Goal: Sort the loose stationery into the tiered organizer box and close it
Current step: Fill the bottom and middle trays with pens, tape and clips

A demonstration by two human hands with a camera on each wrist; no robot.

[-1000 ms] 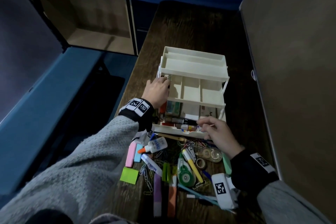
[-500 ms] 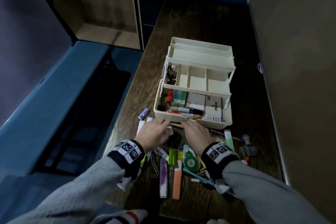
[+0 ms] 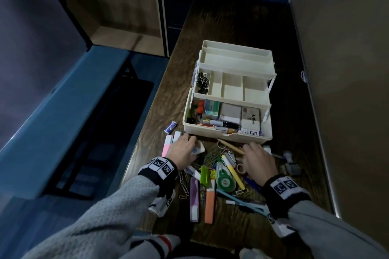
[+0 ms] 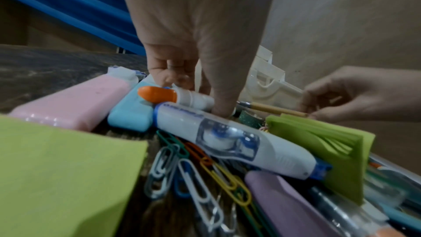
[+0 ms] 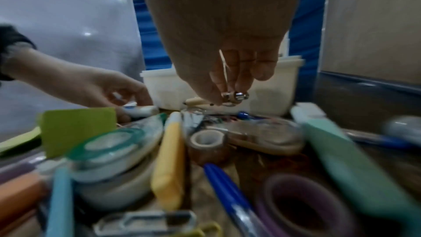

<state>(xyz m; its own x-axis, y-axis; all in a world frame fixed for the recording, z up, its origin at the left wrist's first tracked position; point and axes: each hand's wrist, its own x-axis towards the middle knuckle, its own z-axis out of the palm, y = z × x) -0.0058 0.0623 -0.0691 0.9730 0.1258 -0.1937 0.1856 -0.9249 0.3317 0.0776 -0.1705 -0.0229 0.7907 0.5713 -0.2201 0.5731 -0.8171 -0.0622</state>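
The cream tiered organizer box (image 3: 227, 137) stands open on the dark wooden table, both upper trays swung back. Black binder clips (image 3: 203, 83) fill the middle tray's left compartment, and markers and boxes lie in the bottom. My left hand (image 3: 190, 145) reaches into the loose pile just before the box, fingers curled round a white glue bottle (image 4: 191, 97) with an orange cap. My right hand (image 3: 251, 149) pinches the metal-tipped end of a wooden pencil (image 3: 230, 146), which lies along the box front; the pinch shows in the right wrist view (image 5: 227, 95).
The pile holds a green correction tape (image 3: 224, 176), purple (image 3: 194, 200) and orange (image 3: 210, 202) highlighters, coloured paper clips (image 3: 185, 187), tape rolls (image 5: 206, 141), green sticky notes (image 4: 56, 168) and a pink case (image 3: 167, 148). A beige panel (image 3: 336, 90) walls the right side.
My left hand left the middle tray and my right hand left the box's front edge; both came down onto the loose pile. Binder clips now show in the left compartment.
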